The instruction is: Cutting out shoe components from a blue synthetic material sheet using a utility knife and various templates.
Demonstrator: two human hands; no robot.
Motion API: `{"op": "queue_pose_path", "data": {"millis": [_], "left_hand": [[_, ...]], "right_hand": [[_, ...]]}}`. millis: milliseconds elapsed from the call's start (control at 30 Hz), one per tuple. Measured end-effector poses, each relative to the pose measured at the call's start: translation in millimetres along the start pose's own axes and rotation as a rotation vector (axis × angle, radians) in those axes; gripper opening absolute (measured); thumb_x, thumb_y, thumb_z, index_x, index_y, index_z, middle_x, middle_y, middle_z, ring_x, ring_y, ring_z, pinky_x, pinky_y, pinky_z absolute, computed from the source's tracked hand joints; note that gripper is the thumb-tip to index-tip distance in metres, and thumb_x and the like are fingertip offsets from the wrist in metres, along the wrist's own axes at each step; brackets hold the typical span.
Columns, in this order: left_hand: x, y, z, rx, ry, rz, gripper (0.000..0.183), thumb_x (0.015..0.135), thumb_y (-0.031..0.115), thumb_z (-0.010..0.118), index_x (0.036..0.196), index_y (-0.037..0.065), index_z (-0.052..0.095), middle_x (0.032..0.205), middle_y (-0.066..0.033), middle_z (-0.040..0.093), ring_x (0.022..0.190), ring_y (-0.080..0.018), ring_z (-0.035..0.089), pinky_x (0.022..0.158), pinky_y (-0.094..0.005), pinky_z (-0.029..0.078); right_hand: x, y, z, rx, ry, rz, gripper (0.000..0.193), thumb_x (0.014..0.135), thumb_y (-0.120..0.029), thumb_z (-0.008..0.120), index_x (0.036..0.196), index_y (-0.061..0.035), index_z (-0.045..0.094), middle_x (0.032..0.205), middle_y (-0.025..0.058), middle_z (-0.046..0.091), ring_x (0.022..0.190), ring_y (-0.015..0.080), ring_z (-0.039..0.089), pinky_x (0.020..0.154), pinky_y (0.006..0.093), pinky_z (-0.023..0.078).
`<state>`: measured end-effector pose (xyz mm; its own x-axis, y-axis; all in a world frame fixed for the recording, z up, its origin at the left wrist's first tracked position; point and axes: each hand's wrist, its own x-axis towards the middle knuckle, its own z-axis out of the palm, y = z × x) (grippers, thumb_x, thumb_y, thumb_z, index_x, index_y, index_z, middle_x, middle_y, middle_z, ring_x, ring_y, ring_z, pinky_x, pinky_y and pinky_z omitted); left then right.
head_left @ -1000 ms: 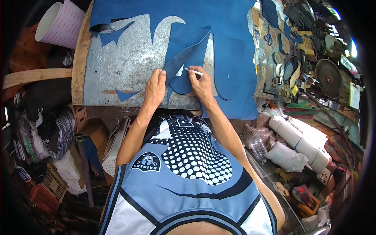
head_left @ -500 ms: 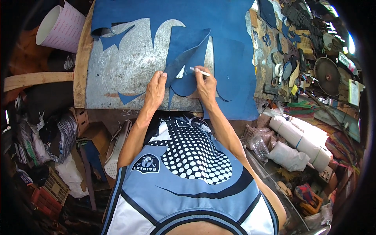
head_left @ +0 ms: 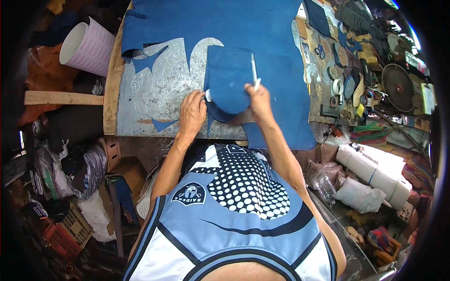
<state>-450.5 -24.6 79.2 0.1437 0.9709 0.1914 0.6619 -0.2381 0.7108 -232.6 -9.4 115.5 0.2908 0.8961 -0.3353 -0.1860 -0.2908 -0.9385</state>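
A rounded blue leather piece (head_left: 228, 77) lies flat over more blue leather, near the table's front edge. My right hand (head_left: 260, 104) is closed round a white pen-like marker (head_left: 257, 84) and rests at the right edge of that piece. Flat, with fingers stretched out, my left hand (head_left: 192, 114) lies on the scratched metal sheet (head_left: 168, 79), its fingertips touching the piece's left edge. A small whitish patch beside those fingertips is too unclear to name. The large blue leather hide (head_left: 286, 61) spreads behind and to the right, with curved cut-outs along its left side.
Blue offcuts (head_left: 164, 124) lie on the metal sheet. Scissors (head_left: 320, 51), tape rolls (head_left: 337, 87) and scraps crowd the table's right side. A fan (head_left: 398, 88) stands beyond. At the left is a rolled pink-and-white sheet (head_left: 89, 49); wrapped white rolls (head_left: 370, 173) lie at the lower right.
The rounded piece's lifted flap has come down flat. My left hand has let go of its edge, and my right hand has moved from its face to its right edge with the marker.
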Motion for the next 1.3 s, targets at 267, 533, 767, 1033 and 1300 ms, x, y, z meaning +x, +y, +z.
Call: {"op": "queue_pose_path", "data": {"millis": [267, 533, 767, 1033, 1300], "left_hand": [[9.4, 14.3, 32.8, 0.31, -0.033, 0.044, 0.064, 0.082, 0.038, 0.076, 0.127, -0.002, 0.056, 0.137, -0.024, 0.05, 0.134, -0.0449, 0.039, 0.109, -0.0559, 0.029], [18.7, 6.4, 15.2, 0.236, -0.098, 0.103, 0.061, 0.078, 0.021, 0.077, 0.131, 0.002, 0.054, 0.119, -0.0176, 0.058, 0.11, -0.0354, 0.053, 0.093, -0.0465, 0.045], [5.8, -55.1, -44.5, 0.4, 0.005, -0.019, 0.06, 0.075, 0.022, 0.074, 0.129, 0.002, 0.056, 0.117, -0.0205, 0.058, 0.105, -0.0374, 0.054, 0.093, -0.0458, 0.044], [-12.8, -83.3, -76.1, 0.412, 0.001, -0.076, 0.059, 0.074, 0.023, 0.077, 0.127, 0.004, 0.059, 0.115, -0.0197, 0.058, 0.105, -0.0378, 0.053, 0.091, -0.0456, 0.044], [-7.9, -57.2, -59.8, 0.427, 0.011, -0.016, 0.06, 0.084, 0.034, 0.075, 0.131, 0.002, 0.057, 0.131, -0.0223, 0.055, 0.124, -0.0406, 0.048, 0.103, -0.0507, 0.037]], "right_hand": [[-7.2, -133.6, -64.1, 0.324, -0.028, -0.244, 0.02, 0.091, -0.01, 0.064, 0.107, -0.0002, 0.058, 0.095, 0.0078, 0.066, 0.079, 0.0144, 0.068, 0.069, 0.0259, 0.059], [-3.1, -126.9, -35.6, 0.252, -0.09, -0.205, 0.03, 0.092, -0.016, 0.064, 0.114, 0.0031, 0.057, 0.096, 0.0083, 0.067, 0.075, 0.0127, 0.069, 0.06, 0.0235, 0.058], [-23.4, -98.2, 2.8, 0.133, -0.197, -0.068, 0.02, 0.094, -0.019, 0.063, 0.107, -0.004, 0.059, 0.074, -0.0011, 0.061, 0.046, 0.0046, 0.048, 0.038, 0.0206, 0.034], [-21.4, 25.8, 8.1, -0.091, -0.079, 0.303, 0.018, 0.098, -0.012, 0.054, 0.114, -0.0055, 0.057, 0.061, -0.0018, 0.05, 0.042, 0.0059, 0.038, 0.036, 0.0255, 0.027], [-24.9, 58.4, -3.7, -0.582, 0.022, -0.093, 0.047, 0.092, -0.022, 0.058, 0.132, 0.0028, 0.053, 0.123, 0.0312, 0.06, 0.118, 0.0413, 0.059, 0.099, 0.0432, 0.046]]}}
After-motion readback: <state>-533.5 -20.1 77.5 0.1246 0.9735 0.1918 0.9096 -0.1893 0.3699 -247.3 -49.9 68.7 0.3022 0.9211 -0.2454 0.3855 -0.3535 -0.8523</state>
